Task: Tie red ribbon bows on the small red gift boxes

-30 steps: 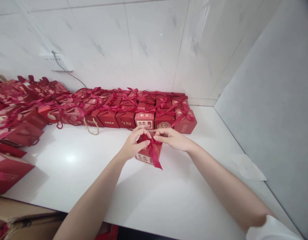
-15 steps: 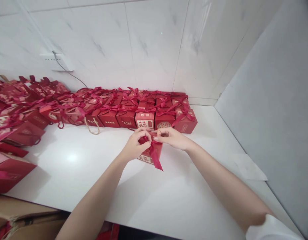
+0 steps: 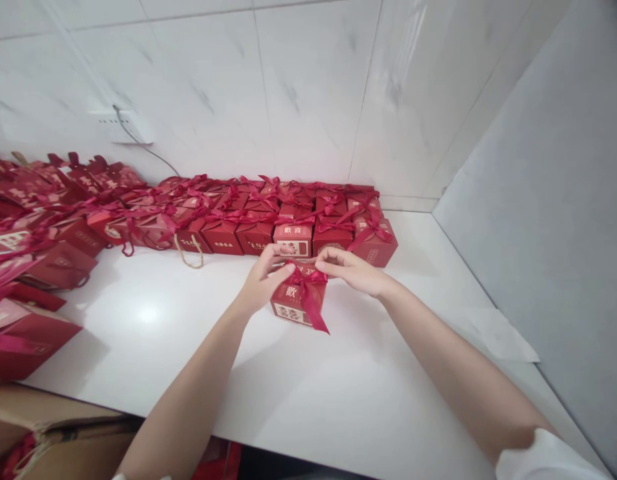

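A small red gift box point(image 3: 283, 293) with white characters stands on the white table in front of me. Tied over its top is a dark pink ribbon point(image 3: 313, 310), in a bow with one tail hanging down the front. My left hand point(image 3: 265, 277) is at the box's upper left, thumb by the left side of the bow and fingers spread apart from it. At the upper right, my right hand point(image 3: 345, 269) pinches the ribbon's right side between thumb and index finger.
Rows of similar red ribboned boxes point(image 3: 221, 237) line the tiled wall behind, with more piled at the left. A twine loop point(image 3: 189, 263) sticks out from the row. An open cardboard box point(image 3: 73, 453) is below the table's front edge. A grey panel point(image 3: 553, 200) bounds the right side.
My hands have drawn apart from the knot, and the left fingers have opened. The bow and more of the box top now show. The view has shifted slightly.
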### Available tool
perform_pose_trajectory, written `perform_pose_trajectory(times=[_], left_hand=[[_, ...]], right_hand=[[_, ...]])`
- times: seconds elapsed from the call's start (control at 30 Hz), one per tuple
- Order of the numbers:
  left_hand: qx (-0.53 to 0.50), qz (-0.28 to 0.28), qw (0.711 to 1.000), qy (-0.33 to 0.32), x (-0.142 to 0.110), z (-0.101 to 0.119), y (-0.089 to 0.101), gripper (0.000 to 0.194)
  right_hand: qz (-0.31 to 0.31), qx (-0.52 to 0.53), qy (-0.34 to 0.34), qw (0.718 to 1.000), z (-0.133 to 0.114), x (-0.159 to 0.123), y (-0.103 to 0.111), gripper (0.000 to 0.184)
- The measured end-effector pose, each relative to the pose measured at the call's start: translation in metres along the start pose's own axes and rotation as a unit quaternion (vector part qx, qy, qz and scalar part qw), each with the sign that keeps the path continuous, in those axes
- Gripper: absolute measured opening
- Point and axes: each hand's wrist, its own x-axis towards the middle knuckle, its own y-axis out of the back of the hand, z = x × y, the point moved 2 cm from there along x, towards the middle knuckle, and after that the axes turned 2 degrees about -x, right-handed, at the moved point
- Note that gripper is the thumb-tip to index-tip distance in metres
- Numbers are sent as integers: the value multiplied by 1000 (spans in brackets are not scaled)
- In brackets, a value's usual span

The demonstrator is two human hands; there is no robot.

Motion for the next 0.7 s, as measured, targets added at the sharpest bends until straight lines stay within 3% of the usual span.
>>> perform_pose_trajectory(times=[0.1,0.17,0.4,0.53,0.7], left_hand=[[-2,68,997,34,4,-1,19,33],[23,74,995,66,5,-1,27,36],[57,-58,987,138,0,5,23,39],[67,-95,987,109,0,7,23,41],[49,-146,974,166,-5,8,29,41]], right_hand=[[40,-27,5,999,-5,-2,3,28],[44,-64,9,997,-10,-5,4,29],[2,-195,27,980,-30,-20,3,36],[-1,-257,44,965,-35,-22,1,28],[19,-294,50,954,-34,-20,2,16]])
